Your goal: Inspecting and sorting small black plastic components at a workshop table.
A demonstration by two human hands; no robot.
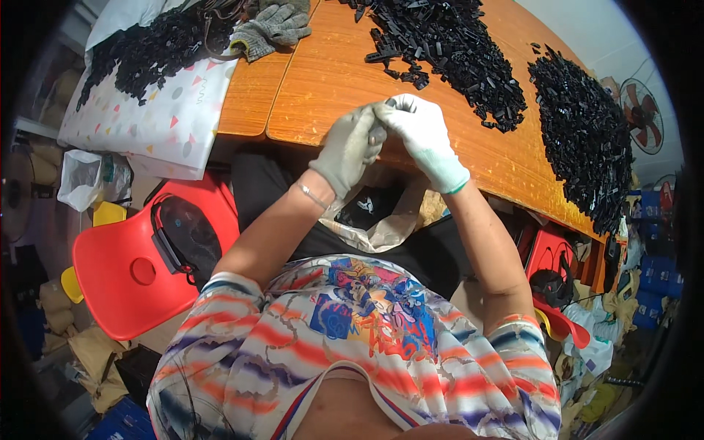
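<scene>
Two knit-gloved hands, left hand and right hand, meet in a pressed-together grip on something unseeable; three heaps of small black plastic parts lie on the glossy wooden tabletop.

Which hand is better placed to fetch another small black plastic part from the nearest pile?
Probably right: the right hand in its white glove sits closer to the pile of small black plastic parts than the left hand.

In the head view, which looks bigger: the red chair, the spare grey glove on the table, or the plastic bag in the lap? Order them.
1. red chair
2. plastic bag, partly hidden by the arms
3. spare grey glove, farther away, so unsure
</scene>
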